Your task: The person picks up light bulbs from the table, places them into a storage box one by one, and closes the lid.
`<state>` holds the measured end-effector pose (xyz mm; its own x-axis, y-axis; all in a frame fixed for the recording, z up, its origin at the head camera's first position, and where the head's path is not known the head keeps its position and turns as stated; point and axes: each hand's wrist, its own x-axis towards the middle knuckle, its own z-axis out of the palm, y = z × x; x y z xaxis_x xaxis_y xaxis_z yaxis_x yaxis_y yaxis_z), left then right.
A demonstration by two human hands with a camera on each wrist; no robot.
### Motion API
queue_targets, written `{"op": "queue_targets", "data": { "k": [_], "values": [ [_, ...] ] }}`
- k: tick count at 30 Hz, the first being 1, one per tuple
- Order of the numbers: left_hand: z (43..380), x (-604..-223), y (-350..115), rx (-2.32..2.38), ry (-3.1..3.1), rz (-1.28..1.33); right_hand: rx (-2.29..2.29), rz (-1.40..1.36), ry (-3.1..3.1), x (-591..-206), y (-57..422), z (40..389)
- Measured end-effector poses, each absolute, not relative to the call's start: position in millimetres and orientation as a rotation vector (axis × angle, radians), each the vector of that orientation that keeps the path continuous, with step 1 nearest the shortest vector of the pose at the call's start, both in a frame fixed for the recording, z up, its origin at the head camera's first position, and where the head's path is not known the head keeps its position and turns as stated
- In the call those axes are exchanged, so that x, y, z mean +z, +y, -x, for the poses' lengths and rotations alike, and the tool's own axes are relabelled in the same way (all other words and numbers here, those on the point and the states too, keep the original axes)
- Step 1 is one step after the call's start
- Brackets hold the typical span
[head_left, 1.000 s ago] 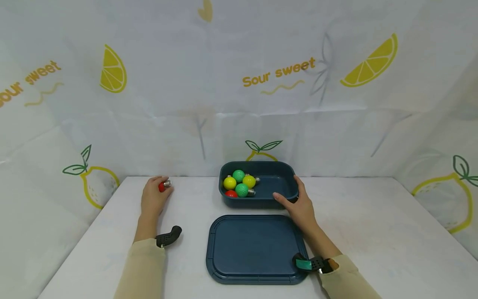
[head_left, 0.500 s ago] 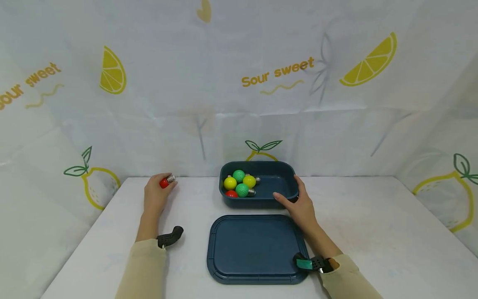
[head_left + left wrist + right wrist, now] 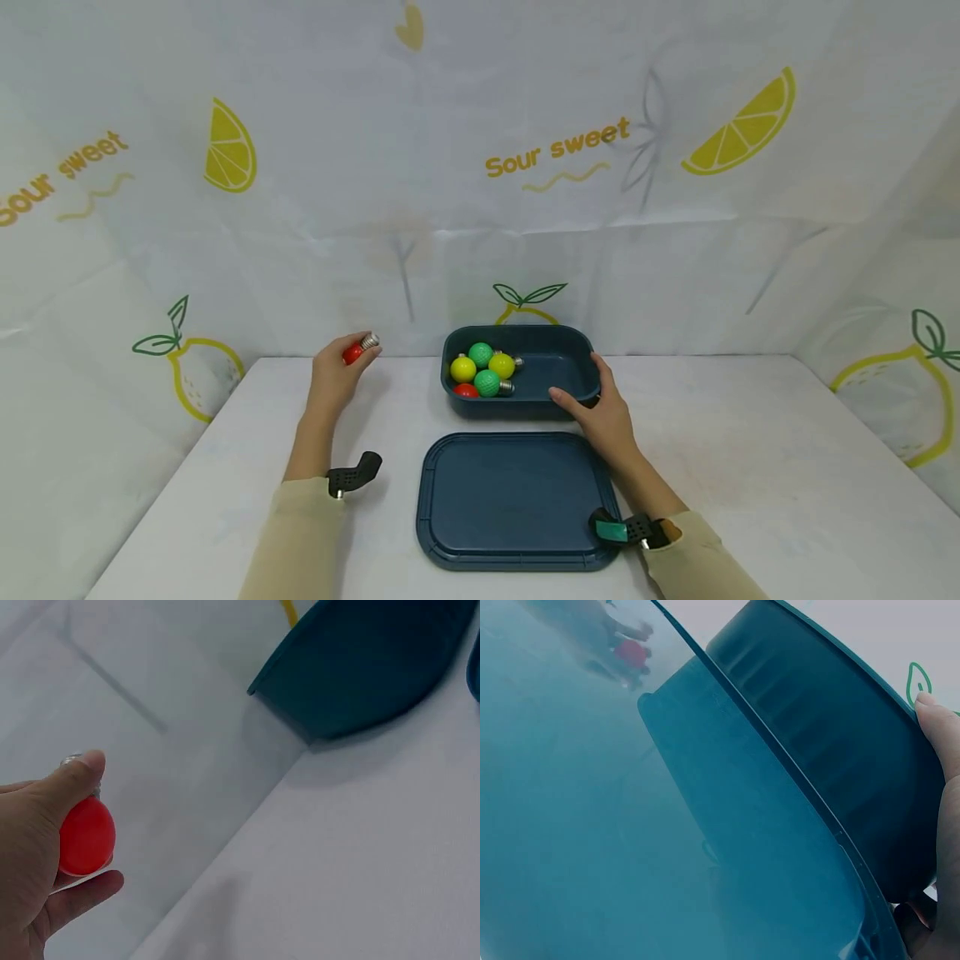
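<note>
My left hand point(image 3: 335, 375) pinches a red light bulb point(image 3: 352, 354) above the table's far left part, its metal screw base pointing up and right. In the left wrist view the thumb lies against the base and the round red globe point(image 3: 88, 836) shows below it. My right hand point(image 3: 611, 421) grips the right end of a dark blue box point(image 3: 517, 408), thumb at the front rim and fingers round the side. Grouped in the box's left half are green bulbs point(image 3: 487, 382), yellow bulbs point(image 3: 462, 369) and a partly hidden red bulb point(image 3: 465, 390).
A dark blue lid point(image 3: 517, 500) lies flat on the white table point(image 3: 750, 467) in front of the box, under my right wrist. Behind the table hangs a white sheet point(image 3: 330, 275) printed with lemons, close at the box's back.
My left hand has lifted the red light bulb and carried it rightward, toward the box. My right hand and the box have stayed in place.
</note>
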<state>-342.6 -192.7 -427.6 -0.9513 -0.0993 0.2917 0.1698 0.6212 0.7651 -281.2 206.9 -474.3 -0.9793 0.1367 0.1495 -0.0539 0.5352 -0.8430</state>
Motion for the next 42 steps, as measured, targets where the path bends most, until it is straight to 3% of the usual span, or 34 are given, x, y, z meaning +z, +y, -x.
{"op": "queue_targets", "data": {
  "k": [14, 42],
  "values": [
    [331.0, -402.3, -138.7, -1.265, -2.587, 0.327, 1.426, 0.075, -2.575, -473.8, 205.8, 281.3],
    [319.8, -405.6, -76.2, -1.347, -2.421, 0.574, 1.413, 0.057, -2.573, -475.1, 207.7, 281.6]
  ]
}}
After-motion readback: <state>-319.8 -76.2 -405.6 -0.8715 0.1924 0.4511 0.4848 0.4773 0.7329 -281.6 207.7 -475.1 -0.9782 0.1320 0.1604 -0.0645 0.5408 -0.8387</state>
